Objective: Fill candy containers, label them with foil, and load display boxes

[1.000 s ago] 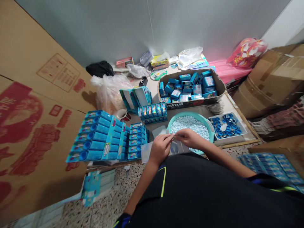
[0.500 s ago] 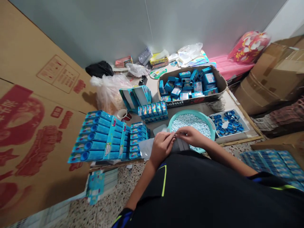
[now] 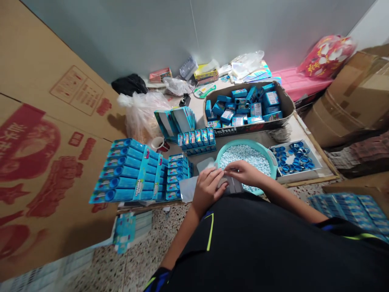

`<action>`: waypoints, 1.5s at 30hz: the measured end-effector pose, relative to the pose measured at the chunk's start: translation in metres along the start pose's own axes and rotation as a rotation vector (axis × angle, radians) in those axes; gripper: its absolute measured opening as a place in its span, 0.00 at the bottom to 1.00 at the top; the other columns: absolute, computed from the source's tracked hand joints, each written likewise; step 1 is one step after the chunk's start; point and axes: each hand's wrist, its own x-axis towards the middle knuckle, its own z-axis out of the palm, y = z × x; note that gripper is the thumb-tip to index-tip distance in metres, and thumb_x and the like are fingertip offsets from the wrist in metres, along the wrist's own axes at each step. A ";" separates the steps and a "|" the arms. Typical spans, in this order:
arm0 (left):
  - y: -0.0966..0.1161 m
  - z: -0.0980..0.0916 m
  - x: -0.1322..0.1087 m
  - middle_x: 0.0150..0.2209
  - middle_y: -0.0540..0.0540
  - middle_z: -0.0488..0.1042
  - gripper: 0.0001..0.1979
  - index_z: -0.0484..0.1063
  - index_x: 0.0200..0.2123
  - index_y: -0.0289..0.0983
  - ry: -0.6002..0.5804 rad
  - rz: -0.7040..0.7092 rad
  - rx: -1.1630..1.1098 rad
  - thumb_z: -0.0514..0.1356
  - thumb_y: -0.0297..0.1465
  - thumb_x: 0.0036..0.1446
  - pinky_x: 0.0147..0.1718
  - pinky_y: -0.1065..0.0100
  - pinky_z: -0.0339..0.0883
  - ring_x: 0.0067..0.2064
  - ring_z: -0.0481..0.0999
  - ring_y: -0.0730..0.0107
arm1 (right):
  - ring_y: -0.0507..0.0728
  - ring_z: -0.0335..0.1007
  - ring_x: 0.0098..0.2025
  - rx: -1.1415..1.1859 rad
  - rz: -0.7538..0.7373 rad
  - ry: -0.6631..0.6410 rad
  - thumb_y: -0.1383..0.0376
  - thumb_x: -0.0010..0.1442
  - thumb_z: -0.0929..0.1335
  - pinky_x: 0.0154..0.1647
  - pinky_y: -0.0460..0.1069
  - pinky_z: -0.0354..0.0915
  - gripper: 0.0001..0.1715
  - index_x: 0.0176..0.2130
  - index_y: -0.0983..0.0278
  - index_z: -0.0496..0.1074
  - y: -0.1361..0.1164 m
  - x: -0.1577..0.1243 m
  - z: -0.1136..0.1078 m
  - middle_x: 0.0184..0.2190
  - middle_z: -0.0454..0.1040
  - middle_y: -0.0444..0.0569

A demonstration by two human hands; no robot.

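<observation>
In front of my body, both hands are close together, their fingertips nearly meeting beside the turquoise basin [image 3: 272,156] of small pale-blue pieces [image 3: 244,156]. My left hand [image 3: 209,187] has its fingers bent and closed; what they hold, if anything, is hidden. A thin translucent plastic sheet [image 3: 187,190] sticks out to the left from under it. My right hand [image 3: 243,172] is pinched, thumb against fingers, over the basin's near left rim; anything in the pinch is too small to make out. Below the fingertips lies a grey piece with pale lines [image 3: 233,186].
Blue packs [image 3: 121,178] stand in a row at left, with a small rack of blue boxes [image 3: 196,140] and a cup [image 3: 158,144] behind. A carton [image 3: 225,132] of blue boxes stands at the back. A tray [image 3: 316,166] of blue caps is at right. Large cardboard [image 3: 39,81] borders the left.
The view has shifted slightly. My left hand's fingers have opened a little away from the right fingertips. The right hand stays pinched in nearly the same place.
</observation>
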 end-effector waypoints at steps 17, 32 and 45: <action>-0.009 -0.006 0.014 0.37 0.45 0.76 0.09 0.75 0.38 0.38 -0.096 -0.358 -0.257 0.57 0.33 0.68 0.42 0.62 0.69 0.42 0.75 0.63 | 0.57 0.72 0.35 0.013 0.030 -0.049 0.60 0.65 0.64 0.36 0.49 0.61 0.15 0.35 0.66 0.76 0.001 0.007 0.009 0.32 0.78 0.50; -0.022 -0.007 0.031 0.39 0.46 0.79 0.11 0.77 0.39 0.37 -0.324 -0.315 -0.447 0.56 0.34 0.68 0.44 0.64 0.67 0.43 0.76 0.64 | 0.57 0.73 0.37 -0.150 -0.124 0.123 0.70 0.63 0.67 0.39 0.49 0.64 0.09 0.36 0.63 0.77 0.012 -0.003 0.007 0.34 0.78 0.50; -0.011 0.000 0.046 0.38 0.45 0.76 0.10 0.77 0.47 0.38 -0.195 -0.106 -0.435 0.61 0.34 0.66 0.39 0.66 0.71 0.38 0.76 0.67 | 0.57 0.73 0.35 0.235 0.059 0.117 0.54 0.63 0.69 0.36 0.50 0.64 0.18 0.35 0.66 0.79 0.018 -0.027 -0.007 0.31 0.79 0.50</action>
